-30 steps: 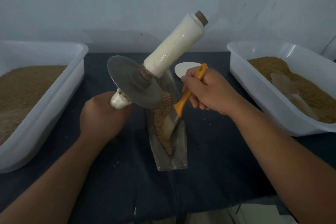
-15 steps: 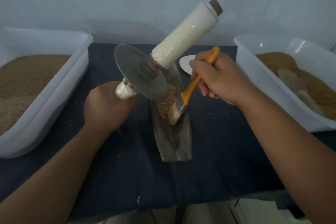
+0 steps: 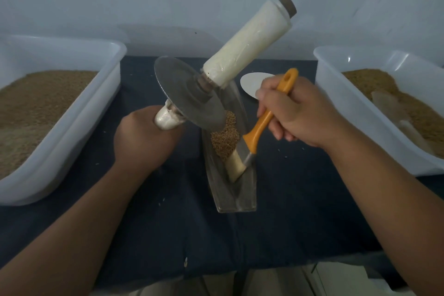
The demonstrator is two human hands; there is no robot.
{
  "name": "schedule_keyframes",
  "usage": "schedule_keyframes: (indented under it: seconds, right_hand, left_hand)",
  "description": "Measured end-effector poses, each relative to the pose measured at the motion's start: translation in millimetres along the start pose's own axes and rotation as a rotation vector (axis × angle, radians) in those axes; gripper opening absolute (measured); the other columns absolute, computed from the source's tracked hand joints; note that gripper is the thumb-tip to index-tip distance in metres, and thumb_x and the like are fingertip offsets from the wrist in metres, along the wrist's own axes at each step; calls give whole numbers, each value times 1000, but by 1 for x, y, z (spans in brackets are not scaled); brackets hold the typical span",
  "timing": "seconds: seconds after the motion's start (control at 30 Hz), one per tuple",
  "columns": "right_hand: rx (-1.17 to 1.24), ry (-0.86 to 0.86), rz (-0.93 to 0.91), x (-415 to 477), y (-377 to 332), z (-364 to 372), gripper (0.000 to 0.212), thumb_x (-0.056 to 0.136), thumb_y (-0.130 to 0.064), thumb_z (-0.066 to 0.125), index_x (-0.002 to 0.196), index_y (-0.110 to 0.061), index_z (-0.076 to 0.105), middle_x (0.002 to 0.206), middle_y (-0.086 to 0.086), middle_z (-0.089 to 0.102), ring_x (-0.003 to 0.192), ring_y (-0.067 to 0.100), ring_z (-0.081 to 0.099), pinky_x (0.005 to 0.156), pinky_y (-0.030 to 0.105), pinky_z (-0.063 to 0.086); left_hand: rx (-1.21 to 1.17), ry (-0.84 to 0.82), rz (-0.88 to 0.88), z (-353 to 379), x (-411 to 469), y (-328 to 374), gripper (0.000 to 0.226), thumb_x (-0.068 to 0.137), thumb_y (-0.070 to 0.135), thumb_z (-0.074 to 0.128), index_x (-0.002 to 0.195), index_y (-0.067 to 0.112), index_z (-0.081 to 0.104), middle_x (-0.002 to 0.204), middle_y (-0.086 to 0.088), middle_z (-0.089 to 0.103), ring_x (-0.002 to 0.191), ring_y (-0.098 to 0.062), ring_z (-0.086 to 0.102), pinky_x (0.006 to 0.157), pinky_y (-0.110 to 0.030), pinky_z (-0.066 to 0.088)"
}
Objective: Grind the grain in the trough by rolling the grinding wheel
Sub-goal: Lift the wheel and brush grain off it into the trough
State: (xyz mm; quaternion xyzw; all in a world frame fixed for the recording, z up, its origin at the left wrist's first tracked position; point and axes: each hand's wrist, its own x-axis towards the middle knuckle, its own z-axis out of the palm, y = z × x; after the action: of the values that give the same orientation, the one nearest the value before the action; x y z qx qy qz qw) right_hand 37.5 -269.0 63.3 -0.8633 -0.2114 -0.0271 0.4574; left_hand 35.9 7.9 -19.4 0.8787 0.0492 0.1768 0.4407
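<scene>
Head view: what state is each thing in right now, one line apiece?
grinding wheel: tilted, axle slanting up to the right
trough: lies on the cloth, near end bare
grain: heaped mid-trough
brush: bristles down in the trough, against the grain
left hand: grips the wheel's lower handle
right hand: grips the brush handle
left tub: open, part filled
right tub: open, part filled, scoop inside

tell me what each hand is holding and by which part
The left hand grips the metal disc grinding wheel by the near white-wrapped end of its axle; the right hand grips the orange-handled flat paintbrush mid-handle.
</scene>
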Motion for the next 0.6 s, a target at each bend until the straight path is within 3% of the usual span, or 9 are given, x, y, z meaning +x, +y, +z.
schedule_keyframes:
  seconds: [0.1,0.27,0.43,0.6]
  right_hand:
    - [-49,-10,-3,-6,6,0,36,104,-34,52,72,-25,64,51,8,62,36,17,52,41,21,43]
    - [110,218,-45,-20,15,-21,29,105,-33,50,82,-24,66,59,10,63,43,22,56,40,26,43]
    - [76,196,-89,-49,32,-19,26,108,-33,48,91,-28,68,71,9,69,53,23,65,46,28,51]
    - [194,323,-126,-67,55,-19,28,110,-43,50,105,-23,69,83,8,73,68,26,73,55,29,57]
  left_hand:
    - [4,-3,-16,0,-1,2,31,74,47,69,67,18,62,63,-2,65,66,-28,67,63,-43,54]
    - [19,-4,12,-1,-2,3,19,74,48,67,74,29,62,61,-1,63,65,-27,65,61,-41,51]
    - [40,4,13,1,-2,0,16,75,44,69,75,30,62,62,0,63,64,-23,64,59,-38,49]
    - [82,10,11,4,1,-3,22,82,39,74,70,25,62,61,0,64,62,-22,64,58,-35,47]
